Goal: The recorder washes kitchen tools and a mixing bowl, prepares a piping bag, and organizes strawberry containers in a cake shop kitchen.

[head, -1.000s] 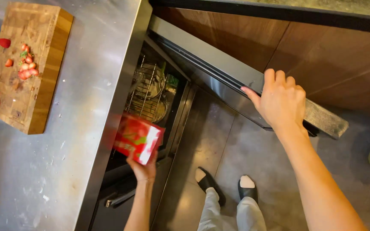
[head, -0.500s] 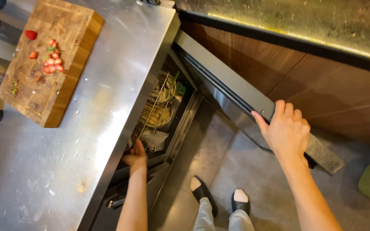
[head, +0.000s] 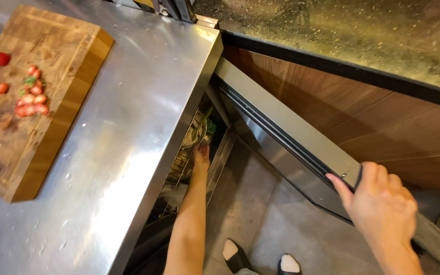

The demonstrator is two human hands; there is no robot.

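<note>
Left hand [head: 200, 155]: extended into the open under-counter refrigerator compartment [head: 192, 153], below the edge of the stainless-steel tabletop [head: 128, 132]. The hand rests against a wire rack [head: 182, 165] loaded with greenish items. Finger position is partly hidden by the tabletop edge, so whether the hand is closed on anything cannot be determined.

Change from one second ago: the left hand then carried a red carton at the compartment opening. Half a second ago the carton was already out of sight and the hand was at the rack. The carton is not visible now; judged from this, it has been placed inside the compartment, out of view.

Right hand [head: 383, 209]: gripping the top edge of the open refrigerator door [head: 291, 147], fingers curled over the edge. It has stayed on this edge throughout, holding the door open.

Surroundings: a wooden cutting board [head: 31, 102] lies on the tabletop, well apart from both hands, with cut strawberries [head: 30, 97] on it. The person's shoes [head: 260, 259] show on the floor below.
</note>
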